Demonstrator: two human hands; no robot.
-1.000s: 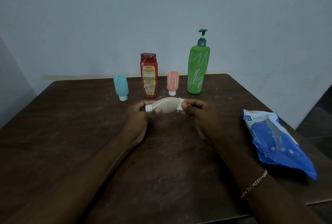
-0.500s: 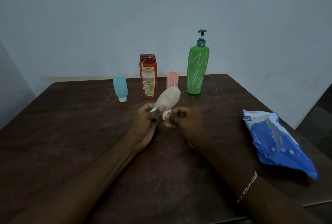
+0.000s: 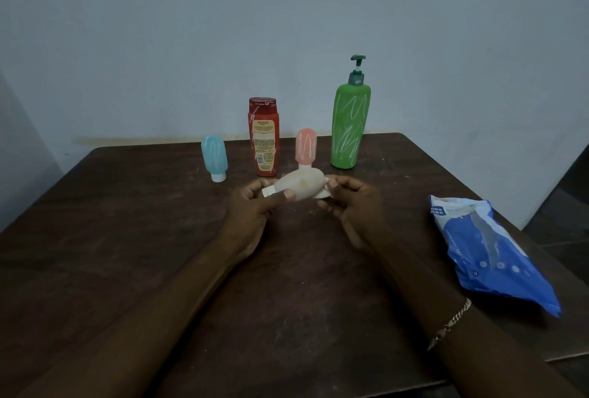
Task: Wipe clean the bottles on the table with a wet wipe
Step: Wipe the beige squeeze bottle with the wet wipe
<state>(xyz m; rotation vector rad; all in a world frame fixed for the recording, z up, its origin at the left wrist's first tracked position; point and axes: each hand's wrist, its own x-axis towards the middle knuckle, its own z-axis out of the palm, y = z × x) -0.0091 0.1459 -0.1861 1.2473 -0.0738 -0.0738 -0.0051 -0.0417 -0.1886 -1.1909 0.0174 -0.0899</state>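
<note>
The dark brown table (image 3: 127, 238) ends at a far edge close to the pale wall (image 3: 287, 31), and its right edge slants towards the near right corner, where a crinkled, glossy blue-and-white wipes pack (image 3: 490, 257) lies just inside it. A wide stretch of scuffed, streaked wood lies left of the left forearm, and more between the two forearms. Over the middle of the table, well apart from every edge, both hands hold a beige bottle (image 3: 301, 185), a small, soft-looking, rounded tube lying sideways in the air with its white cap to the left. The left hand (image 3: 251, 206) pinches the cap end between thumb and fingers; the right hand (image 3: 350, 206), fingers curled, pinches a white wet wipe (image 3: 323, 195) against the bottle's rounded end, a chain bracelet (image 3: 451, 322) on its wrist. Just beyond, in a loose row near the far edge, stand a blue bottle (image 3: 214, 155) and a pink bottle (image 3: 306, 145), both small tubes resting cap-down with pale scribbles, a flat-sided red bottle (image 3: 263, 137) with a yellow label, and a tall green pump bottle (image 3: 349, 126) streaked with white zigzags
</note>
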